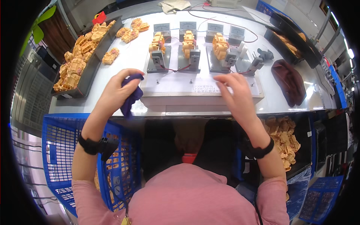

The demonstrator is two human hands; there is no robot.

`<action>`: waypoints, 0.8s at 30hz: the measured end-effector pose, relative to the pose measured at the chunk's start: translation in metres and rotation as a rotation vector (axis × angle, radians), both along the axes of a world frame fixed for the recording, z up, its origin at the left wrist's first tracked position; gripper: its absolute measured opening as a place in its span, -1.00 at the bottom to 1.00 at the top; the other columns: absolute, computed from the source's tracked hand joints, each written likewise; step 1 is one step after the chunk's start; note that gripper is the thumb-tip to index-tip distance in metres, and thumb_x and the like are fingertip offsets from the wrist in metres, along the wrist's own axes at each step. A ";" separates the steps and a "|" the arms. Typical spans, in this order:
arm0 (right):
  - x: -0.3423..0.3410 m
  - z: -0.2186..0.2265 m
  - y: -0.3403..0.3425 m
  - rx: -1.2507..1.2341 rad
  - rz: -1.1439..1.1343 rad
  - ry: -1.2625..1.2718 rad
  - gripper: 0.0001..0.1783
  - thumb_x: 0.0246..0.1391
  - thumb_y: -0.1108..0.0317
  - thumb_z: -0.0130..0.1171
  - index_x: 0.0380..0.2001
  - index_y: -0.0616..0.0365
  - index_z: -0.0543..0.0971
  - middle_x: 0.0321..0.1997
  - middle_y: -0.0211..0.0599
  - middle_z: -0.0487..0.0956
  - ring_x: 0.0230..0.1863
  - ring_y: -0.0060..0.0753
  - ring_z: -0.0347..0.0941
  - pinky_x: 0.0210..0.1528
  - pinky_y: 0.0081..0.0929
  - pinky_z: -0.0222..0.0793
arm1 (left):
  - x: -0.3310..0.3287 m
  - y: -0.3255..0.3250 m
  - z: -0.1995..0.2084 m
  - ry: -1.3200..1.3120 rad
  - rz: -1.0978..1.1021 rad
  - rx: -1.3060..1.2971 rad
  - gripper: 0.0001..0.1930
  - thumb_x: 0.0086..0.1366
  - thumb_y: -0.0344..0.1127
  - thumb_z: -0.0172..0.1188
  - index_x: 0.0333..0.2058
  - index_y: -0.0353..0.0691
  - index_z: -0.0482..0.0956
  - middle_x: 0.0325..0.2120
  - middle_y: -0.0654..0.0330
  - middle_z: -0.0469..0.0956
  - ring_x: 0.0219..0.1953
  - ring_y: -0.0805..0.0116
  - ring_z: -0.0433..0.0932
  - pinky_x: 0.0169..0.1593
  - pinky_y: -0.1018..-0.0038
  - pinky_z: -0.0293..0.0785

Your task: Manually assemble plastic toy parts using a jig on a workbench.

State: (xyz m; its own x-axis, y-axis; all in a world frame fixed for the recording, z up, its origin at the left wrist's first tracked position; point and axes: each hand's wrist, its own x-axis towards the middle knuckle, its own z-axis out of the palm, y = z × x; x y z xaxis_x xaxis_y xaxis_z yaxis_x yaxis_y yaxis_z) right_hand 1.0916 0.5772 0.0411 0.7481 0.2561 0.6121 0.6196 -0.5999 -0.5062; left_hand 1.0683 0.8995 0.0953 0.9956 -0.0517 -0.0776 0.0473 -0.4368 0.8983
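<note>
Hold the purple cloth (131, 98) bunched in the left hand (117, 93), between thumb and curled fingers, just beside the left end of the raised white board (154, 100). To handle it well, tuck in the hanging tail and lift clear of the red wires (176, 70) and small upright screws (158, 82). With the right hand (239, 93), spread and empty above the board's front edge, reach lightly between the metal fixtures (190, 68). Note the pose: stretched forward with both forearms, bent inward at the wrists, with black bands (90, 145). Farther out, find yellow parts (189, 44) seated in three fixtures, before the gauges (187, 26); leftward on the tabletop (90, 104), a filled black tray (88, 77); rightward, a brown cloth (288, 83).
</note>
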 end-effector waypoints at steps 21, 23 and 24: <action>0.022 -0.038 0.051 -0.130 -0.051 -0.218 -0.92 -0.01 0.32 0.27 -0.40 -0.02 0.59 -0.41 -0.47 0.49 -0.26 -0.37 0.41 -0.17 -0.38 0.20 | 0.016 -0.033 -0.034 -0.358 -0.114 0.774 -0.80 0.21 -0.32 0.17 -0.19 -0.16 0.62 -0.29 0.14 0.57 -0.29 0.22 0.59 -0.15 0.40 0.49; 0.022 -0.035 0.047 -0.134 -0.065 -0.247 -0.91 -0.03 0.32 0.28 -0.41 -0.02 0.58 -0.42 -0.48 0.48 -0.26 -0.39 0.41 -0.17 -0.38 0.20 | 0.015 -0.030 -0.035 -0.365 -0.129 0.762 -0.78 0.21 -0.33 0.17 -0.16 -0.18 0.60 -0.27 0.13 0.57 -0.29 0.24 0.59 -0.14 0.41 0.49; 0.020 -0.030 0.041 -0.119 -0.099 -0.274 -0.91 -0.02 0.34 0.27 -0.40 -0.02 0.59 -0.41 -0.48 0.49 -0.26 -0.38 0.41 -0.16 -0.38 0.20 | 0.011 -0.027 -0.031 -0.414 -0.090 0.643 -0.74 0.20 -0.33 0.19 -0.13 -0.22 0.58 -0.23 0.08 0.56 -0.25 0.21 0.58 -0.11 0.40 0.48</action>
